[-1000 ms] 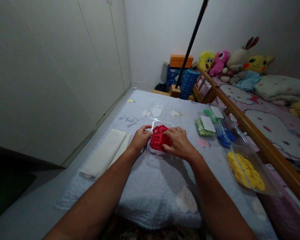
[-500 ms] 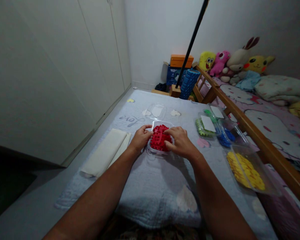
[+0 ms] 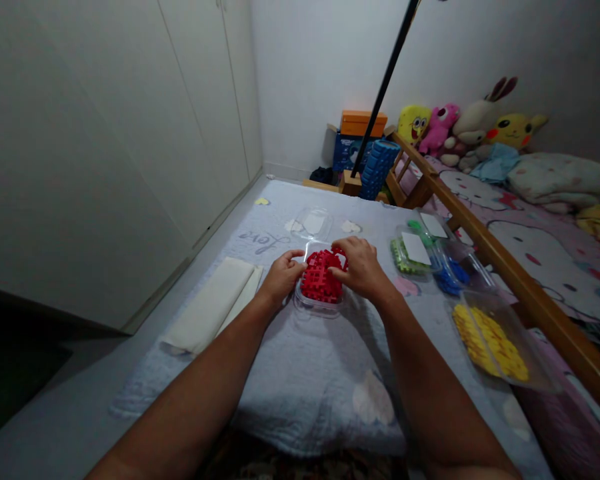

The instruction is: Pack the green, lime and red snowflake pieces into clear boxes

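Observation:
A clear plastic container (image 3: pixel 319 305) full of red interlocking plastic pieces (image 3: pixel 321 279) sits on the cloth in front of me. My left hand (image 3: pixel 283 275) grips its left rim between thumb and fingers. Over the right side of the heap, my right hand (image 3: pixel 357 265) has thumb and fingers curled around a red plastic piece (image 3: pixel 338 253), which is tilted up off the others. Part of that piece is hidden by the fingers. Behind the container lies a clear lid (image 3: pixel 315 223) with a white label.
On the right stand clear containers of green pieces (image 3: pixel 405 261), blue pieces (image 3: pixel 453 275) and yellow pieces (image 3: pixel 490 343). A folded cream cloth (image 3: pixel 213 303) lies on the left. Beyond the containers runs a wooden bed rail (image 3: pixel 510 267); a black pole (image 3: pixel 385 87) rises at the back.
My right hand has shifted slightly up and back, and a red piece now stands up in its fingers. My left hand and the container have stayed in place.

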### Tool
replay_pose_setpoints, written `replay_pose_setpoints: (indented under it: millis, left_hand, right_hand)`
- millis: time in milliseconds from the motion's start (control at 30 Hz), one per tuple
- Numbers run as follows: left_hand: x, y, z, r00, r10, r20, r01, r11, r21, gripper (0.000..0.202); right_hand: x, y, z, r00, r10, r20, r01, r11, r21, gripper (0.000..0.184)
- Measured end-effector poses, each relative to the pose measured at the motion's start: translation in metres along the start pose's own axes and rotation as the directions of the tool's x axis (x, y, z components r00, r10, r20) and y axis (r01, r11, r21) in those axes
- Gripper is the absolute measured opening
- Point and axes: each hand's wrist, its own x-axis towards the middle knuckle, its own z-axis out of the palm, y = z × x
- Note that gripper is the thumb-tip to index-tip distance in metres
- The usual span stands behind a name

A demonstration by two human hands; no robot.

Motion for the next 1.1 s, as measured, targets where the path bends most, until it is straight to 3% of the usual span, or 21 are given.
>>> replay_pose_setpoints:
  millis: [233,467,667,767,967,1100]
  left_hand:
    - [-0.001,0.000,-0.002,0.999,0.045,-0.002,-0.045,0.998,0.051,0.055]
    - [-0.002,0.002,-0.001,0.999,0.042,-0.001,-0.042,0.997,0.070,0.054]
    - [-0.001,-0.001,-0.002,0.999,0.039,-0.008,-0.038,0.997,0.073,0.055]
    - [-0.001,-0.002,-0.002,0.999,0.035,-0.026,-0.033,0.997,0.075,0.055]
    - [-0.001,-0.002,-0.002,0.999,0.033,-0.027,-0.031,0.997,0.074,0.054]
    - [0.000,-0.005,-0.004,0.995,0.075,-0.061,-0.071,0.995,0.067,0.048]
  right_hand:
    - [0.010,0.006,0.007,0.990,0.033,0.135,-0.026,0.998,-0.048,0.032]
    - [0.005,0.004,0.012,0.993,0.012,0.117,-0.013,1.000,0.015,0.028]
    - [0.013,0.022,0.011,0.999,0.012,-0.045,-0.003,0.979,0.203,0.023]
    - [0.030,0.043,0.017,0.988,0.094,-0.123,-0.055,0.954,0.294,0.019]
    - [0.075,0.075,0.047,0.936,0.350,0.029,-0.323,0.827,0.459,0.015]
    - [0.095,0.075,0.065,0.937,0.322,0.135,-0.347,0.816,0.463,0.013]
